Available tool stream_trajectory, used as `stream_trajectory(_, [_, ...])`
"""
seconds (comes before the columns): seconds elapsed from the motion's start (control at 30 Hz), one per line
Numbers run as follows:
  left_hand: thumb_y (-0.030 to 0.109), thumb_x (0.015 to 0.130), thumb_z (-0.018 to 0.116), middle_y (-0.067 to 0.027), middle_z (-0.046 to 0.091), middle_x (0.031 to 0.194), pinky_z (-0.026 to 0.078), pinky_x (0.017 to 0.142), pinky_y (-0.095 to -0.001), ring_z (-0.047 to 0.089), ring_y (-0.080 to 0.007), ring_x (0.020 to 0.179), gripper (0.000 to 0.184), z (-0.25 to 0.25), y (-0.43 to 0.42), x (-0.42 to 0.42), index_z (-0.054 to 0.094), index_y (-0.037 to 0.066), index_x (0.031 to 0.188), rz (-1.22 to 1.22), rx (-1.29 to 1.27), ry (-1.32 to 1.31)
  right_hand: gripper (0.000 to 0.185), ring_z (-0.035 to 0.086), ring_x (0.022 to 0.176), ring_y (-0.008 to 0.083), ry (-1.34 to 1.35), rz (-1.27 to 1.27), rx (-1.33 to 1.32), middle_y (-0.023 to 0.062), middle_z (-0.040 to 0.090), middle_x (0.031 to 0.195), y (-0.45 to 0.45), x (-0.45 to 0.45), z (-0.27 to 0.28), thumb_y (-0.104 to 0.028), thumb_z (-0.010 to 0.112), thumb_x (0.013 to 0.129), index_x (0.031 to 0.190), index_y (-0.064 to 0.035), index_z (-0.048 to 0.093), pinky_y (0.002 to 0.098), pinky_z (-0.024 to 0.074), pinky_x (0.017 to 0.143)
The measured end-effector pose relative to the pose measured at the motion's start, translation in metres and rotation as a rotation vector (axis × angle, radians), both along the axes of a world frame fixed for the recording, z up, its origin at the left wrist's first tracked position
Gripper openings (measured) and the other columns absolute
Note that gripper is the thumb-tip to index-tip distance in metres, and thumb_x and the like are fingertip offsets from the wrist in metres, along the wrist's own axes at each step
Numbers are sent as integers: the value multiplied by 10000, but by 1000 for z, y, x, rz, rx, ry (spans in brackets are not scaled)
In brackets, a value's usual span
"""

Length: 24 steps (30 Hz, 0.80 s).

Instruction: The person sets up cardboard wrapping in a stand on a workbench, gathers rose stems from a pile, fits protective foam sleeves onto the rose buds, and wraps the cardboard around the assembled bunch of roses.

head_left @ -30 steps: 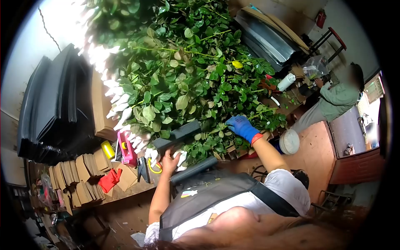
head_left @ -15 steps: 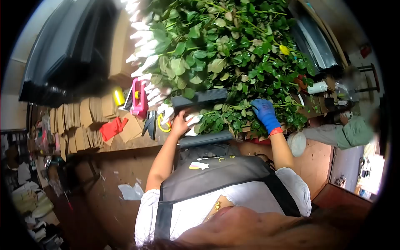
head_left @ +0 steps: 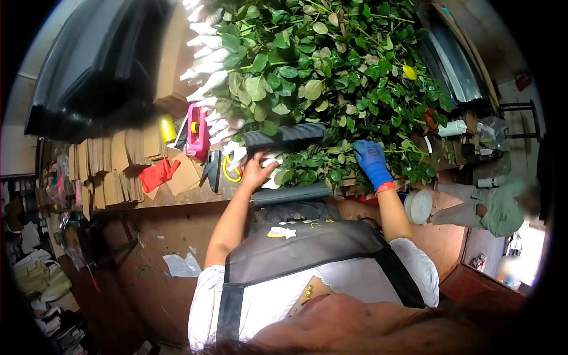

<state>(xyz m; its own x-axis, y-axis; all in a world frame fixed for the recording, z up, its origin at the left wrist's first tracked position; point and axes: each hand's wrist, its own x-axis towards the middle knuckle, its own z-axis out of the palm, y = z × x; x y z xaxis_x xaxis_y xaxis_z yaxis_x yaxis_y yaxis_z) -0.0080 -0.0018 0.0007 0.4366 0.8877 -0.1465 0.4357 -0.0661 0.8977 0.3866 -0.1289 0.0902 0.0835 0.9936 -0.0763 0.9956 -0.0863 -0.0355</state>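
One dark-walled holder (head_left: pixel 291 194) of leafy stems (head_left: pixel 316 164), gloved right hand (head_left: pixel 370 158) against them.

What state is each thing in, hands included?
Long green leafy stems: piled.
Bare left hand: at white wrappings, grip unclear.
Blue-gloved right hand: on stems, grip unclear.
Two dark ridged bars: apart, stems between.
Small red fabric piece: unheld.
Brown rectangular cardboard pieces: stacked.
Pink plastic tape dispenser: unheld.
Large black sheets: stacked.

Glare is washing out the doorway (head_left: pixel 534 253) at right and bleaching the white wraps (head_left: pixel 212 62) at upper left; shadow is darkening the floor (head_left: pixel 109 296) lower left; distortion is bowing the black-rimmed edges.
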Motion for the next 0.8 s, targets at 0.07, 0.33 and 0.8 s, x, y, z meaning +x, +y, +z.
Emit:
stream_trajectory(0.07, [223, 815, 850, -134, 743, 1074, 568, 814, -323, 713, -192, 902, 519, -11, 1, 0, 630, 5, 1231, -14, -27, 5, 238, 638, 998, 306, 58, 19, 25, 54, 692, 1084, -6, 7, -9, -220, 677, 874, 1107, -172, 683, 466, 496, 874])
stream_trajectory(0.33, [269, 824, 813, -161, 734, 987, 567, 755, -369, 725, -242, 827, 469, 24, -3, 7, 639, 14, 1178, 32, -39, 47, 228, 664, 1037, 322, 247, 155, 115, 88, 711, 1138, -5, 15, 86, -194, 706, 857, 1076, -130, 711, 443, 505, 932])
stream_trajectory(0.8, [176, 880, 784, -69, 732, 874, 569, 667, -274, 678, -99, 748, 269, 14, -5, 7, 696, 27, 1086, -34, -77, -63, 345, 668, 1030, 305, -138, 125, 496, 108, 683, 1154, 193, -14, 291, -246, 690, 877, 1211, -169, 644, 417, 524, 920])
